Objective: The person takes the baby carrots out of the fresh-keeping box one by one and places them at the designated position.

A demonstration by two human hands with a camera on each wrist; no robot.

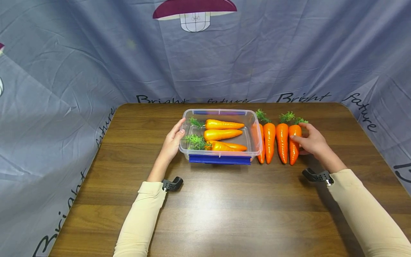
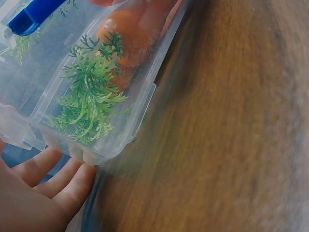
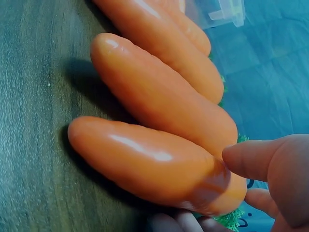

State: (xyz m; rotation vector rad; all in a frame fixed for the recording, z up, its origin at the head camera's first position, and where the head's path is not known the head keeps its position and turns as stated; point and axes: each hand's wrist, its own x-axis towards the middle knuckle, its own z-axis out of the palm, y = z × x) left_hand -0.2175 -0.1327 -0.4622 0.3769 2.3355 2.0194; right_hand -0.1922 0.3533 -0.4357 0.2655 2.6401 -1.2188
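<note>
A clear plastic box point(image 1: 221, 152) with blue clips holds several light-orange carrots point(image 1: 223, 134) with green tops. My left hand point(image 1: 173, 141) touches the box's left end, its fingers extended; in the left wrist view the fingertips point(image 2: 87, 170) rest against the box corner beside the green leaves point(image 2: 89, 99). To the right of the box, darker orange carrots lie side by side. My right hand point(image 1: 313, 141) grips the rightmost carrot point(image 1: 294, 148) near its leafy end. In the right wrist view the thumb point(image 3: 248, 157) lies on one side of that carrot point(image 3: 140, 154), other fingers on the far side.
Three more dark orange carrots point(image 1: 282, 142) stand between the held one and the box, the leftmost partly seen through the box wall. The brown wooden table point(image 1: 224, 214) ends at a grey-blue printed cloth point(image 1: 257, 53) behind.
</note>
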